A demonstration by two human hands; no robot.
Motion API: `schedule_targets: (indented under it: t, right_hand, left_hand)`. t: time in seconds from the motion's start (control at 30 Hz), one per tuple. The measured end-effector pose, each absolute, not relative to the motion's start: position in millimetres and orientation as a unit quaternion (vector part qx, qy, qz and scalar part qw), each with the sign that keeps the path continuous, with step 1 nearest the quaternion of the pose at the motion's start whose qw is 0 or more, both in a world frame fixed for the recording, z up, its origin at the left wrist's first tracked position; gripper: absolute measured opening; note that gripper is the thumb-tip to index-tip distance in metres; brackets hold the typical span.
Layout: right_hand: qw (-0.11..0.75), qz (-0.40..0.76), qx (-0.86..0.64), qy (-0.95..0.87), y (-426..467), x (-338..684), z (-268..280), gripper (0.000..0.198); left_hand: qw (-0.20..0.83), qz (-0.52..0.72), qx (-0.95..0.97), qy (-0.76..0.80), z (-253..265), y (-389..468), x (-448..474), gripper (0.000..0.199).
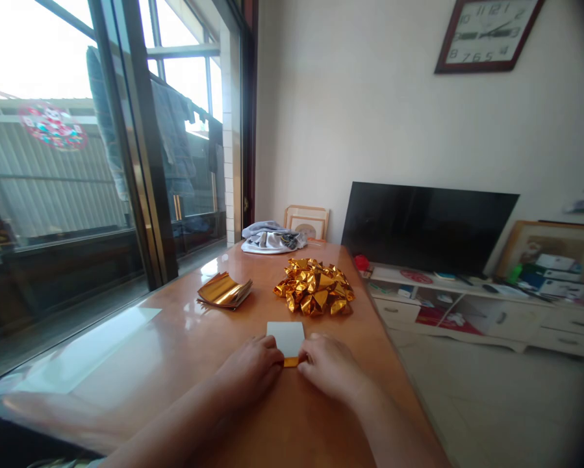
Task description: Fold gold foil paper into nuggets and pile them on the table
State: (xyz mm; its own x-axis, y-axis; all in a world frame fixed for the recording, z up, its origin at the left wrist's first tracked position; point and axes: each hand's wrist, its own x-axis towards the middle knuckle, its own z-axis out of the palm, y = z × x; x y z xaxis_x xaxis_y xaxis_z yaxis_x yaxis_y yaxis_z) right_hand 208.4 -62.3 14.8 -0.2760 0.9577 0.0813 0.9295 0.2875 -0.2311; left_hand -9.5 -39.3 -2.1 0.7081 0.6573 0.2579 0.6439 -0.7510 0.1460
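A sheet of foil paper [285, 337] lies on the table with its pale side up. Along its near edge a narrow strip is folded over and shows gold. My left hand [258, 361] grips the near left corner with curled fingers, while my right hand [327, 364] pinches the near right corner. Beyond the sheet, to the right, sits a heap of folded gold foil pieces [316, 286]. A stack of flat gold foil sheets [224, 290], slightly curled, rests to the left of that heap.
The glossy wooden table [189, 351] runs away from me beside a large window. Crumpled cloth [272, 238] and framed items [307, 223] are at its far end. To the right, a television [428, 227] stands on a white cabinet [499, 318] holding assorted things. A clock [489, 32] hangs above.
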Motion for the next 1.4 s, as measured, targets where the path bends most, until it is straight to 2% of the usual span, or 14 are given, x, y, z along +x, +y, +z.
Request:
schedule_targets:
  t: [0.17,0.27,0.47,0.73,1.13,1.4]
  right_hand:
    - [0.139,0.075,-0.575,-0.803,-56.2,207.0,5.9,0.016]
    - [0.151,0.077,-0.571,-0.803,-54.3,206.8,3.9,0.019]
    - [0.184,0.051,-0.537,-0.822,-53.7,196.8,2.4,0.02]
    - [0.175,0.007,-0.522,-0.835,-50.6,189.5,0.5,0.02]
    - [0.163,0.04,-0.542,-0.823,-52.6,204.3,13.9,0.022]
    - [0.123,0.059,-0.573,-0.808,-49.6,222.2,14.4,0.015]
  left_hand:
    - [0.061,0.118,0.925,0.356,0.8,-26.5,-8.4,0.022]
    - [0.044,0.112,0.925,0.359,-1.8,-24.7,-7.8,0.03]
    - [0.009,0.156,0.914,0.375,-10.2,-24.6,-7.1,0.029]
    - [-0.024,0.192,0.905,0.378,-4.6,-34.0,-2.1,0.016]
    - [-0.068,0.19,0.898,0.391,-4.5,-33.0,-6.2,0.021]
    - [-0.072,0.187,0.899,0.39,-4.4,-35.5,-4.8,0.025]
